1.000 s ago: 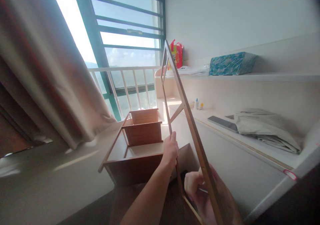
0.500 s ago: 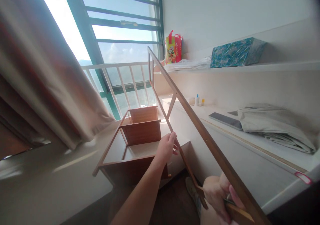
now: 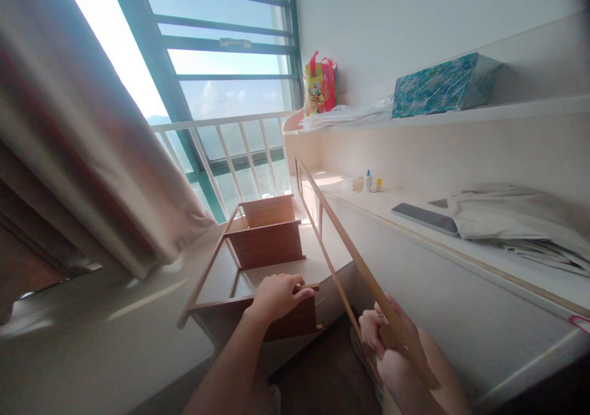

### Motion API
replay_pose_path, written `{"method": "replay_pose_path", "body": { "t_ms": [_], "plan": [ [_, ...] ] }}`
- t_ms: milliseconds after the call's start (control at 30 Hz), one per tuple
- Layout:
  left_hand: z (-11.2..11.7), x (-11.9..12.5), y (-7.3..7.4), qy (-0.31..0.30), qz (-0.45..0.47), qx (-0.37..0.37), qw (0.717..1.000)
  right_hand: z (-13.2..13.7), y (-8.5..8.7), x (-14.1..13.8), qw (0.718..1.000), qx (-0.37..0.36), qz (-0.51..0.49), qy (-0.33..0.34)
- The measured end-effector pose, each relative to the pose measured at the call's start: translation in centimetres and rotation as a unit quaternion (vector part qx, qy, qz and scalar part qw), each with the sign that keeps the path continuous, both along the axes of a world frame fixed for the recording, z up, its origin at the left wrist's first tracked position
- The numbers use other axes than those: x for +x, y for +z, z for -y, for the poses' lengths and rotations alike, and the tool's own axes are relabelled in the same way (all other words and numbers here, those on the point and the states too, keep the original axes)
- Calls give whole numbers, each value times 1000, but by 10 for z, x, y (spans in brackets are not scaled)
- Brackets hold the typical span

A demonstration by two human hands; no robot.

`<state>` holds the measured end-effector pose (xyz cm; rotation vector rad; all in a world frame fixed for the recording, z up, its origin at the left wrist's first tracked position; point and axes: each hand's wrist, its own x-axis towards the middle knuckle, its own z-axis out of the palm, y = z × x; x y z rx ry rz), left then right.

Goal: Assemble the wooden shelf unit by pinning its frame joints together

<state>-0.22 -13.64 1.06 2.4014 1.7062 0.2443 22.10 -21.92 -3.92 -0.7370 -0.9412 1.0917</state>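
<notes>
Brown wood throughout: a partly built shelf unit (image 3: 258,249) lies on its side on the pale ledge (image 3: 115,316) under the window, its open compartments facing up and toward you. Your left hand (image 3: 276,293) rests on the near top edge of the unit, fingers curled over the board in a loose grip. Your right hand (image 3: 391,347) is closed around the near end of a thin wooden ladder-like side frame (image 3: 332,243), which slants from low right near you up and away toward the far window corner, just right of the unit; whether frame and unit touch cannot be told. On the right, a long white bench (image 3: 461,261) carries a dark flat tablet (image 3: 426,218), a folded grey cloth (image 3: 516,218) and small bottles (image 3: 367,182) at the far end. The shelf (image 3: 507,110) above holds a blue patterned box (image 3: 442,86) and a red-and-yellow bag (image 3: 319,88). A curtain (image 3: 83,157) hangs at left.
</notes>
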Motion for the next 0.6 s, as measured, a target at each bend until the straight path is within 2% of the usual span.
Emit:
{"method": "replay_pose_path", "body": {
  "t_ms": [133,333,467,600],
  "plan": [
    [-1,5,-4,-12,-52,9,999,-24,-25,-12,999,-12,-22,-27],
    [-1,7,-6,-25,-88,14,996,-63,-58,-34,999,-28,-32,-8],
    [-1,5,-4,-26,-97,12,995,-77,-73,-48,999,-35,-4,-4],
    [-1,3,-1,-24,-96,9,995,-86,-80,-58,999,-31,23,-8]
  ]
}}
